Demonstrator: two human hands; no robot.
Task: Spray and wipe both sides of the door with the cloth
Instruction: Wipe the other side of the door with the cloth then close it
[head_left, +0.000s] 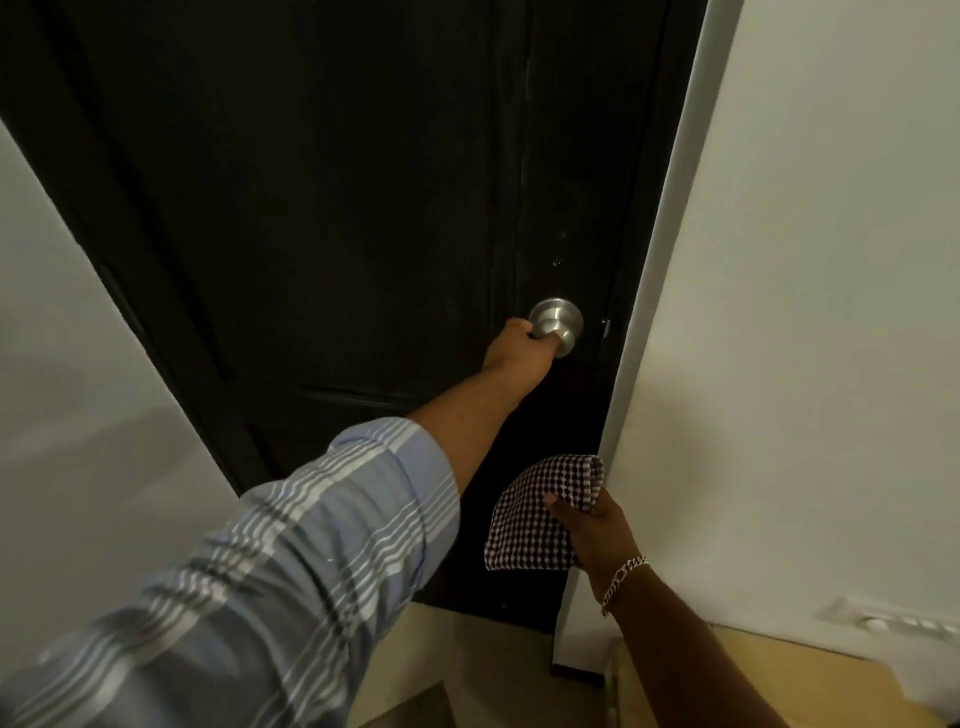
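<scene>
Knob (556, 325) on door (337, 208); cloth (540, 512) below knob.

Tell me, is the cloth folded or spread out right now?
Folded. The checked cloth hangs doubled over, rounded fold at its top, pinched in the right hand; the left hand grips the knob.

Dim light; pale walls (831, 312) either side; beige tiled floor (498, 670) below.

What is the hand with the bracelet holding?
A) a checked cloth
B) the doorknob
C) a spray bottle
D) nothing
A: the right hand, the one with the bracelet, grips the checked cloth, while the left hand grips the doorknob.
</scene>
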